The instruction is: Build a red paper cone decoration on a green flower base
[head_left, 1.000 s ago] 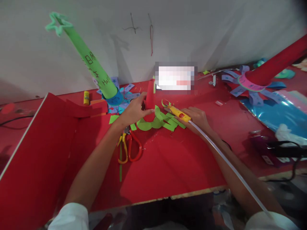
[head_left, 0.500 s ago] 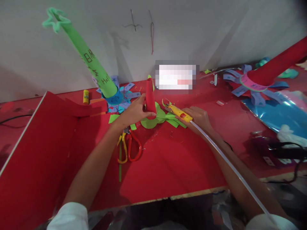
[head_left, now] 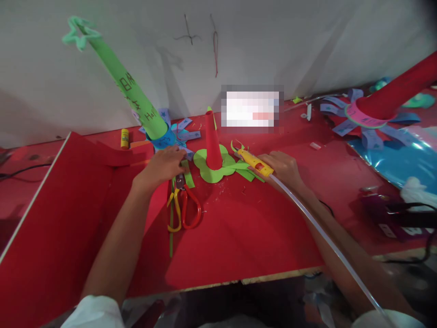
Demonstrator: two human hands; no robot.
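Note:
In the head view, my left hand (head_left: pixel 163 165) is above the paper strips left of the cone, its fingers bent and its thumb apart from them. Just beneath its thumb lie a green paper strip (head_left: pixel 188 174) and scissors (head_left: pixel 184 202) with one yellow and one red handle loop. My right hand (head_left: pixel 282 167) is closed round a yellow hot glue gun (head_left: pixel 256 163), from which a long clear glue stick (head_left: pixel 317 230) trails back. Between my hands a red paper cone (head_left: pixel 213 143) stands upright on a green flower-shaped paper base (head_left: pixel 211 175). More green strips (head_left: pixel 246 171) lie near the gun's tip.
A tall green paper tube (head_left: pixel 131 91) with a star top stands at the back left, near a yellow glue stick tube (head_left: pixel 124 139). A red board (head_left: pixel 58 218) rises on the left. Another red paper tube (head_left: pixel 399 93) and a blue plastic sheet (head_left: pixel 378 164) are at the right.
My left hand has let go of the red cone and moved left and down to the strips and scissors. The cone now stands by itself. My right hand with the glue gun has barely moved.

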